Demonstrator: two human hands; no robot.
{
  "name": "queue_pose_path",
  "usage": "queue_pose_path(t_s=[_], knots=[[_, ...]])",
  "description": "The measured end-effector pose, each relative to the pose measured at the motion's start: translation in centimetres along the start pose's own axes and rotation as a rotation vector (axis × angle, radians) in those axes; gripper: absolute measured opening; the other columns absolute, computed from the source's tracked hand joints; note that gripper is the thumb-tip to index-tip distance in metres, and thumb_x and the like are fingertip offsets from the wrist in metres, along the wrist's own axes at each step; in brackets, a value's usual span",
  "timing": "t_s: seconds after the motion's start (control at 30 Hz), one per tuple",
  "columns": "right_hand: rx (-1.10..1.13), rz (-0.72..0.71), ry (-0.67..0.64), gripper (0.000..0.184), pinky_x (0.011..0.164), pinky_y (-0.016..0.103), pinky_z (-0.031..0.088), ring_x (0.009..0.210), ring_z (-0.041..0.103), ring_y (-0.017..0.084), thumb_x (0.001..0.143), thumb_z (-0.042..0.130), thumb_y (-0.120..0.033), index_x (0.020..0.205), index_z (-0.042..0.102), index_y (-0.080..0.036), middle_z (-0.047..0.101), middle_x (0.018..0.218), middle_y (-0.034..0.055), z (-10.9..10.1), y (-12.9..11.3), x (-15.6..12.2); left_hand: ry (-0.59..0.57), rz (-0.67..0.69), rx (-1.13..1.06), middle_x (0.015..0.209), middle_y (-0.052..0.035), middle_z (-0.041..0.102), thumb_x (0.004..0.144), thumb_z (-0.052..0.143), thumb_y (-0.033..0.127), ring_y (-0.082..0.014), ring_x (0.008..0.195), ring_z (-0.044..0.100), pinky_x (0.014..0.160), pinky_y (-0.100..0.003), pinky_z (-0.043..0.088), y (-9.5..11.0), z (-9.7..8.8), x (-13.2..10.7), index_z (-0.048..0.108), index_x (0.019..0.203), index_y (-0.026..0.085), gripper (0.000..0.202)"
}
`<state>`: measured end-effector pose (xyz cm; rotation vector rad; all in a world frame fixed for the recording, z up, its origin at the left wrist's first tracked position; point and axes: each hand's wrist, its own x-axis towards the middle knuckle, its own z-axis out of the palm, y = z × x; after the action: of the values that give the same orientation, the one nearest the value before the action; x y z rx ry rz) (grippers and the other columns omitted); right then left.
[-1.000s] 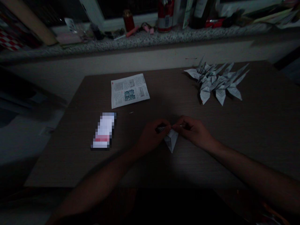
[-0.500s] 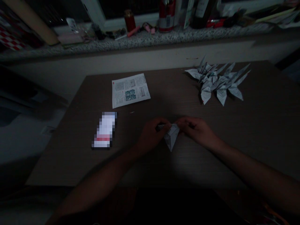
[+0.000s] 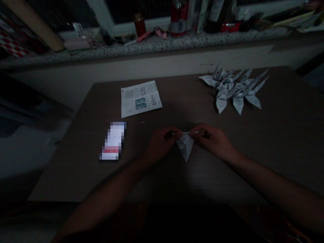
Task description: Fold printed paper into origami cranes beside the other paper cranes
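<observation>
Between my hands is a piece of folded paper (image 3: 186,148), printed like newspaper, with its point toward me and its wide edge away. My left hand (image 3: 165,141) pinches the upper left corner between thumb and fingers. At the upper right corner, my right hand (image 3: 211,138) grips the paper the same way. The fingertips behind the paper are partly hidden. Several folded paper cranes (image 3: 234,89), made of similar printed paper, lie bunched at the back right of the table.
A printed sheet (image 3: 141,99) lies flat at the back left of the table (image 3: 273,141). Nearer me is a phone (image 3: 113,140) with a lit, blurred screen. Behind the table, a stone windowsill (image 3: 152,44) carries a red can (image 3: 178,20), a bottle and clutter.
My thumbs have moved apart toward the corners, so more of the folded paper's upper face shows. Both hands keep hold of it in nearly the same place.
</observation>
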<state>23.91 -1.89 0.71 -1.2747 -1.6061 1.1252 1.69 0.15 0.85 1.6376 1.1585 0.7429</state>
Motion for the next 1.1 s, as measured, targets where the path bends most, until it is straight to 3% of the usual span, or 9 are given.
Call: queue_pose_path(t_s=[0.2, 0.37, 0.57, 0.77, 0.93, 1.1], knots=[[0.007, -0.008, -0.004, 0.017, 0.052, 0.026, 0.042, 0.059, 0.06, 0.015, 0.091, 0.069, -0.038, 0.09, 0.073, -0.021, 0.067, 0.067, -0.0002, -0.2, -0.2, 0.0, -0.051, 0.019, 0.031, 0.098, -0.0036, 0.079, 0.098, 0.061, 0.044, -0.0203, 0.091, 0.072, 0.083, -0.03, 0.054, 0.5, -0.7, -0.1, 0.077, 0.102, 0.019, 0.03], [0.004, -0.006, 0.025, 0.018, 0.052, 0.027, 0.042, 0.059, 0.059, 0.015, 0.091, 0.069, -0.039, 0.09, 0.073, -0.021, 0.066, 0.066, -0.0005, -0.2, 0.1, 0.0, -0.064, 0.013, -0.082, 0.107, -0.0053, 0.079, 0.097, 0.065, 0.04, -0.0209, 0.098, 0.073, 0.09, -0.031, 0.054, 0.2, -0.6, -0.1, 0.078, 0.109, 0.019, 0.027], [-0.018, 0.004, 0.088, 0.018, 0.052, 0.026, 0.042, 0.058, 0.058, 0.015, 0.09, 0.07, -0.039, 0.091, 0.072, -0.021, 0.064, 0.066, -0.0003, -0.3, 0.5, 0.0, -0.03, -0.096, -0.321, 0.1, -0.0054, 0.078, 0.087, 0.076, 0.045, -0.0204, 0.089, 0.073, 0.08, -0.029, 0.057, -0.5, 0.1, 0.0, 0.076, 0.107, 0.018, 0.034], [-0.056, -0.022, 0.076, 0.017, 0.051, 0.026, 0.042, 0.059, 0.058, 0.015, 0.091, 0.07, -0.04, 0.09, 0.072, -0.023, 0.065, 0.067, 0.0, -0.2, 0.2, -0.2, 0.007, -0.036, -0.138, 0.094, -0.0032, 0.079, 0.094, 0.068, 0.044, -0.02, 0.089, 0.073, 0.081, -0.028, 0.055, 0.4, -0.2, -0.2, 0.078, 0.096, 0.019, 0.027], [-0.053, -0.023, 0.055, 0.017, 0.055, 0.027, 0.045, 0.062, 0.061, 0.016, 0.092, 0.069, -0.04, 0.091, 0.073, -0.023, 0.068, 0.071, 0.0006, -0.4, 0.5, -0.2, -0.044, -0.011, -0.051, 0.094, -0.0032, 0.08, 0.098, 0.063, 0.042, -0.0201, 0.088, 0.074, 0.081, -0.029, 0.056, 0.9, -0.9, -0.4, 0.08, 0.101, 0.019, 0.028], [-0.019, -0.001, 0.064, 0.018, 0.056, 0.027, 0.048, 0.063, 0.064, 0.016, 0.091, 0.07, -0.041, 0.09, 0.073, -0.023, 0.07, 0.071, 0.001, -0.5, 0.5, 0.0, -0.116, 0.013, -0.099, 0.104, -0.0047, 0.081, 0.1, 0.061, 0.038, -0.0206, 0.094, 0.075, 0.087, -0.032, 0.057, 0.6, -1.1, -0.3, 0.079, 0.112, 0.02, 0.028]])
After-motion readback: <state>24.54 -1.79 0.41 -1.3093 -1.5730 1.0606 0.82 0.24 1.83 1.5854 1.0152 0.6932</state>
